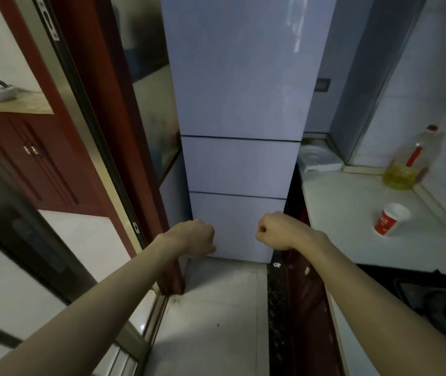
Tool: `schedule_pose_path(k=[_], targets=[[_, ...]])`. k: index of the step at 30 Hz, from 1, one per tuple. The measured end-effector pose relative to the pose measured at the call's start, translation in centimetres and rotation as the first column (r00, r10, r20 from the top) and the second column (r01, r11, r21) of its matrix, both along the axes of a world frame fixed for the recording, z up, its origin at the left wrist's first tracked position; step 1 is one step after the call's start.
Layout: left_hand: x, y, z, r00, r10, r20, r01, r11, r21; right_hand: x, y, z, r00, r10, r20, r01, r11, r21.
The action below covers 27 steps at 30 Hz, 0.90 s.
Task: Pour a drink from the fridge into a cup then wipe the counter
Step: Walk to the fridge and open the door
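Fridge: the pale blue fridge (241, 90) stands upright straight ahead, its three stacked fronts all closed.
Drink: not visible; by my judgement it is behind the tall upper door (243, 77), above the hands.
Left hand: the left hand (197, 237) is curled into a fist and holds nothing, in front of the bottom front's left edge.
Right hand: the right hand (276, 232) is also a bare fist, in front of the bottom front's right edge.
Cup: a red and white paper cup (391, 219) stands upright on the desk (352, 213), to the right and nearer the right hand.
Key relation: both hands sit level and low, so either must rise to the upper door; no handle shows, so I cannot tell the opening side.
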State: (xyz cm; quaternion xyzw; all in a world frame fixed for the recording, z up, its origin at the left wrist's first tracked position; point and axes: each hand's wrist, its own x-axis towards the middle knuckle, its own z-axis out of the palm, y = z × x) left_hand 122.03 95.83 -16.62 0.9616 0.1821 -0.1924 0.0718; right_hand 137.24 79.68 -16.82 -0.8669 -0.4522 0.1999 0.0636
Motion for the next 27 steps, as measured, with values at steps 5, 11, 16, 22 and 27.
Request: schedule_pose_path(k=[5, 11, 16, 22, 27], targets=[[4.8, 1.7, -0.7, 1.000, 0.022, 0.008, -0.022, 1.000, -0.013, 5.6, 2.2, 0.1, 0.999, 0.045, 0.011, -0.045, 0.999, -0.003], [9.2, 5.0, -0.7, 0.999, 0.047, -0.003, -0.047, 0.998, -0.036, 10.2, 5.2, -0.8, 0.995, 0.095, -0.039, -0.096, 0.994, -0.042], [13.0, 8.8, -0.2, 0.999, 0.044, 0.014, -0.044, 0.998, -0.042, 13.4, 9.5, -0.4, 0.994, 0.104, -0.025, -0.106, 0.992, -0.068], [17.2, 16.2, -1.4, 0.999, 0.045, -0.012, -0.046, 0.998, -0.053, 17.9, 17.2, -0.4, 0.990, 0.135, 0.032, -0.130, 0.983, -0.132], [20.5, 24.1, -0.6, 0.999, 0.045, 0.006, -0.045, 0.998, -0.052, 21.1, 25.4, 1.6, 0.984, 0.156, 0.089, -0.143, 0.980, -0.142]])
